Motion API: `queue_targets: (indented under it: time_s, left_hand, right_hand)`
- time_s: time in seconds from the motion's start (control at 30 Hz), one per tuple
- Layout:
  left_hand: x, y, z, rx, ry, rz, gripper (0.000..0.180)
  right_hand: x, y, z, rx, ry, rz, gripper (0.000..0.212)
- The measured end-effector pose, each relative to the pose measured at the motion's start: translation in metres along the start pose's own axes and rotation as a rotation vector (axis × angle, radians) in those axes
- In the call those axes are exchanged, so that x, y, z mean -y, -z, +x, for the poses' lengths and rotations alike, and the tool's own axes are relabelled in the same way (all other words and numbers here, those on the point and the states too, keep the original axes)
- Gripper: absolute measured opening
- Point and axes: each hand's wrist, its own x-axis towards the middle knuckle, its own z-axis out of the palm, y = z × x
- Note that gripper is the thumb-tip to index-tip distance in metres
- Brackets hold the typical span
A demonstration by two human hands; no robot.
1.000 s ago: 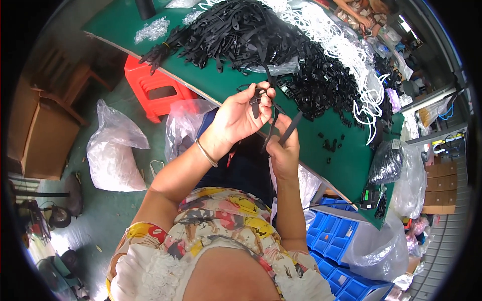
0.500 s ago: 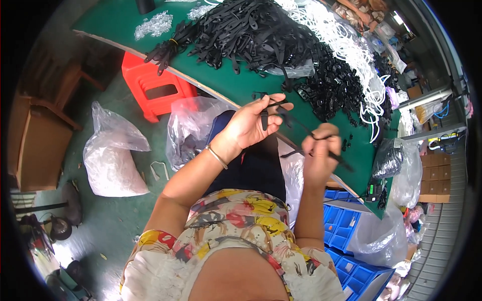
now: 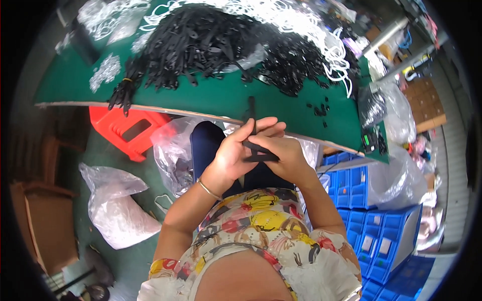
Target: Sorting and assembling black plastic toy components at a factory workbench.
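Note:
Near the table's front edge, over my lap, my two hands meet on a black strap [image 3: 260, 157]. One end of the strap sticks up past my left hand [image 3: 230, 156] toward the green tabletop [image 3: 201, 95], and a folded part lies between the hands. My left hand pinches it between thumb and fingers, palm turned up. From the right, my right hand [image 3: 287, 155] closes on the folded part, its fingers partly hidden. Across the table is a big heap of black straps [image 3: 201, 45], beside a heap of small black plastic pieces [image 3: 291, 65].
White cords [image 3: 286, 17] lie behind the heaps. At the left are a banded strap bundle [image 3: 125, 90], small clear pieces [image 3: 105, 72] and a black cylinder [image 3: 83, 42]. A red stool [image 3: 108, 128], a filled plastic bag [image 3: 118, 210] and blue bins [image 3: 351, 185] stand below table height.
My right hand has moved left and come against my left hand; the strap stretched between them is now folded together. The view has turned, so the table edge runs more level.

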Motion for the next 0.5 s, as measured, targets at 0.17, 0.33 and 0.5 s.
queue_targets:
  time_s: [0.17,0.33,0.5]
  left_hand:
    - [0.021,-0.017,0.004,-0.020,0.021,0.004,0.049]
    - [0.034,-0.006,0.011,0.168,0.289,0.225,0.049]
    - [0.031,-0.024,0.017,0.243,0.453,0.524,0.036]
  right_hand:
    - [-0.001,0.015,-0.017,-0.091,-0.007,0.030,0.029]
    - [-0.005,0.062,-0.054,-0.378,-0.480,0.608,0.026]
    - [-0.010,0.125,-0.073,-0.668,-0.494,0.822,0.014]
